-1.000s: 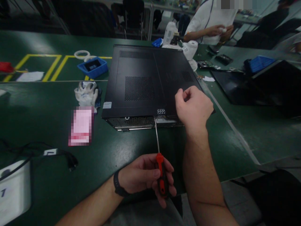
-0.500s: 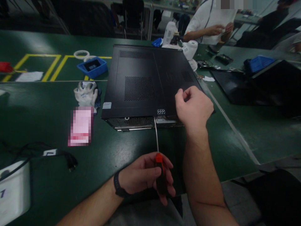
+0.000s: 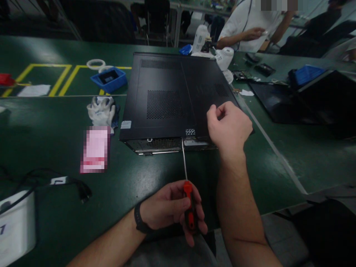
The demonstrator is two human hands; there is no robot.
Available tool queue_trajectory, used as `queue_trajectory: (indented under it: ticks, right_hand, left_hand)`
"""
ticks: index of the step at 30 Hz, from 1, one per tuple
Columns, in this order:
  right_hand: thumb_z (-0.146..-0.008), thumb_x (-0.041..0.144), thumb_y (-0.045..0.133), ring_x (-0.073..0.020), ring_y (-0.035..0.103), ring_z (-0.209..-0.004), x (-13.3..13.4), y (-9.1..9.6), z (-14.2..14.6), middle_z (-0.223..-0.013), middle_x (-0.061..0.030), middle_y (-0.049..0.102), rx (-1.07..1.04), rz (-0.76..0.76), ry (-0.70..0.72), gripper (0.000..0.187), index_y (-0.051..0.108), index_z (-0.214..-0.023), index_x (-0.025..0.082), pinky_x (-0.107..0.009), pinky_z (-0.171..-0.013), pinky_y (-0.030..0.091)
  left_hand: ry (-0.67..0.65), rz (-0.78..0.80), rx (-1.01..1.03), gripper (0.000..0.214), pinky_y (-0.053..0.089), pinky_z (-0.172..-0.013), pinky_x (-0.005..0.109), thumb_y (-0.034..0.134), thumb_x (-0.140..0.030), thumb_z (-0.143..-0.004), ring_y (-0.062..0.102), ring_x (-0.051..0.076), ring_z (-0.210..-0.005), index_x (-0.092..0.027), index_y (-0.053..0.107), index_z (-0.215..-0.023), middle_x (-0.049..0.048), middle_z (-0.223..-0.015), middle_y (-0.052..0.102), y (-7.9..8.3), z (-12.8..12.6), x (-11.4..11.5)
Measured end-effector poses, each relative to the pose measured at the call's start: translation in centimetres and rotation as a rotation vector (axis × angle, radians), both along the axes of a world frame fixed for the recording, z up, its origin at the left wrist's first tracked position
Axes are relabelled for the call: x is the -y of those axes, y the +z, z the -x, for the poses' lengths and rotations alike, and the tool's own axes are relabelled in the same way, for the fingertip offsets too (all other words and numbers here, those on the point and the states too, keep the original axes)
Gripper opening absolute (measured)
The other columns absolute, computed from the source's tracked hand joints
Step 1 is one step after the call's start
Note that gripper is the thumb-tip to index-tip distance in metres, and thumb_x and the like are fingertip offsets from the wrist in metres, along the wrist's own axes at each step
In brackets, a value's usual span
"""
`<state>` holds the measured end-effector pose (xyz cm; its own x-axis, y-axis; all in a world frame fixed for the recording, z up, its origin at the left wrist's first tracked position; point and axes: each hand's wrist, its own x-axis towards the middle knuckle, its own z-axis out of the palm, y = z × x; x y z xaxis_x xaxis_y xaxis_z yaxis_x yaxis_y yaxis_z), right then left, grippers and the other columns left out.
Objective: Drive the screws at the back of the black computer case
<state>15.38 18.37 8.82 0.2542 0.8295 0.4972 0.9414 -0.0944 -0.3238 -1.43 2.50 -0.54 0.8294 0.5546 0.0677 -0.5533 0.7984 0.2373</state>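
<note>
A black computer case (image 3: 164, 78) lies flat on the bench, its rear metal edge facing me. My left hand (image 3: 178, 207) is closed round the red and black handle of a screwdriver (image 3: 190, 205). The screwdriver's thin shaft points away from me, and its tip meets the case's rear edge beside a slot; the screw head itself is too small to see. On the right front part of the case rests my right hand (image 3: 229, 124), curled into a loose fist. Whatever its fingers hold, if anything, is hidden.
To the left lie white gloves (image 3: 101, 111), a pink blurred item (image 3: 96, 148) and a blue tray (image 3: 111, 79). A black plug cable (image 3: 83, 189) is nearer. Dark panels (image 3: 280, 104) lie at right. Across the bench stands a person in white (image 3: 250, 26).
The screwdriver handle has turned in my left hand, showing more red on its side. My right hand stays put. The person opposite has moved their hands apart.
</note>
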Motion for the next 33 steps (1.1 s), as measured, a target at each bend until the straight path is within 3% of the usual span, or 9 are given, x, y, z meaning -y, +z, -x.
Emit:
queue_trajectory:
  ticks: [3,13,21,28,33]
  right_hand:
    - [-0.092,0.045,0.053,-0.0156,0.04,-0.064,0.0,0.0,0.0,-0.069,0.0002,0.055,-0.004,-0.003,0.002,0.03,0.053,-0.07,0.023,-0.035,-0.065,0.024]
    - [-0.092,0.045,0.052,-0.0159,0.041,-0.064,0.0,0.0,0.0,-0.07,-0.0006,0.056,0.004,0.006,-0.007,0.03,0.053,-0.07,0.023,-0.034,-0.066,0.026]
    - [-0.092,0.045,0.053,-0.016,0.041,-0.064,-0.1,-0.2,-0.1,-0.07,-0.001,0.059,0.027,-0.016,-0.006,0.03,0.056,-0.071,0.024,-0.033,-0.064,0.024]
    - [-0.092,0.045,0.053,-0.0156,0.039,-0.063,0.0,0.0,0.0,-0.068,-0.0001,0.056,0.011,-0.008,-0.003,0.03,0.054,-0.07,0.024,-0.034,-0.064,0.022]
    - [-0.092,0.045,0.053,-0.0155,0.039,-0.064,0.0,0.1,0.0,-0.069,0.0001,0.055,0.003,0.001,-0.006,0.03,0.053,-0.07,0.023,-0.035,-0.065,0.022]
  left_hand:
    - [-0.027,0.008,-0.019,0.024,0.068,-0.071,0.033,0.071,-0.028,-0.096,0.08,0.025,-0.097,-0.014,0.069,-0.116,0.0106,-0.102,0.077,0.2,0.1,-0.1]
    - [0.059,-0.037,0.008,0.017,0.068,-0.069,0.032,0.069,-0.026,-0.097,0.081,0.024,-0.093,-0.018,0.063,-0.11,0.0073,-0.102,0.078,-0.4,-0.4,0.3]
    - [-0.021,0.041,-0.055,0.027,0.068,-0.078,0.039,0.072,-0.026,-0.094,0.079,0.027,-0.098,-0.011,0.071,-0.117,0.0127,-0.102,0.078,0.7,0.2,-0.1]
    - [0.057,-0.027,-0.005,0.018,0.067,-0.062,0.029,0.072,-0.027,-0.095,0.081,0.024,-0.088,-0.017,0.067,-0.108,0.0076,-0.098,0.079,-0.3,-0.3,0.2]
    - [-0.005,0.014,0.003,0.022,0.069,-0.073,0.035,0.069,-0.026,-0.097,0.08,0.027,-0.099,-0.014,0.069,-0.115,0.0119,-0.104,0.079,0.3,0.1,0.0]
